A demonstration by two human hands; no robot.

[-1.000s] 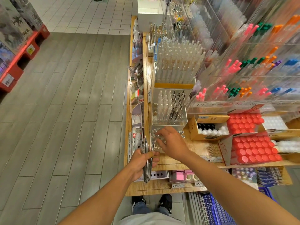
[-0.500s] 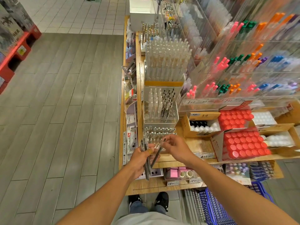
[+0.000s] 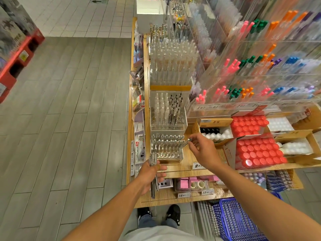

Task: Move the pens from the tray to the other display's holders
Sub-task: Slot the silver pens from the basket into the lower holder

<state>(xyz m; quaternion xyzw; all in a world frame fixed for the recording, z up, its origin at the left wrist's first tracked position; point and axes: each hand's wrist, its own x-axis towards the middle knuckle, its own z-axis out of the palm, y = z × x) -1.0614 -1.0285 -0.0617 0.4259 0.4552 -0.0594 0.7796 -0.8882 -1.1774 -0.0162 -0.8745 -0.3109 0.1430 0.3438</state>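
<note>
Clear acrylic holder (image 3: 166,146) gets one pen (image 3: 189,140) pinched in our right hand (image 3: 202,151); left hand (image 3: 152,173) grips the bundle (image 3: 153,181); next we must aim at an empty hole.

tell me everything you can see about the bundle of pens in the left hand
The pen bundle is a handful of slim pens with dark and silvery barrels, looking like plastic and metal. The left hand grips them around the middle, thumb across the front. They stand nearly upright, ends sticking out above and below the fist, held in the air in front of the wooden shelf edge, just below the clear holder. An exact count is not readable.
</note>
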